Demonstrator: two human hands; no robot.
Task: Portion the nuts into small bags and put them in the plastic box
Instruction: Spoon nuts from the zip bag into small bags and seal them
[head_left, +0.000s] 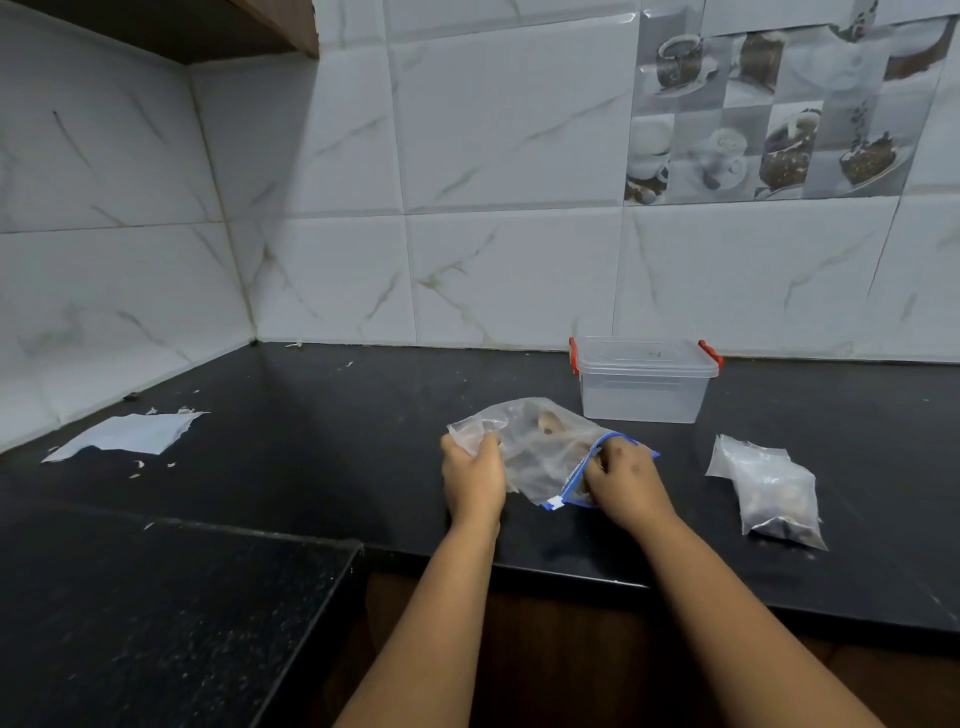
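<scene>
A clear zip bag (540, 447) with a blue seal strip lies on the black counter (322, 447), with brown nuts inside. My left hand (472, 475) grips the bag's closed left end. My right hand (621, 480) is at the blue-edged mouth, fingers curled into the opening. A clear plastic box (644, 382) with red clips and its lid on stands behind the bag, near the wall. To the right lies a small clear bag of nuts (774, 493) with another thin bag under it.
A white paper scrap (130, 434) and small crumbs lie at the left of the counter. Tiled walls close the back and left sides. The counter's front edge runs just below my wrists, with a lower dark slab (156, 623) at the left.
</scene>
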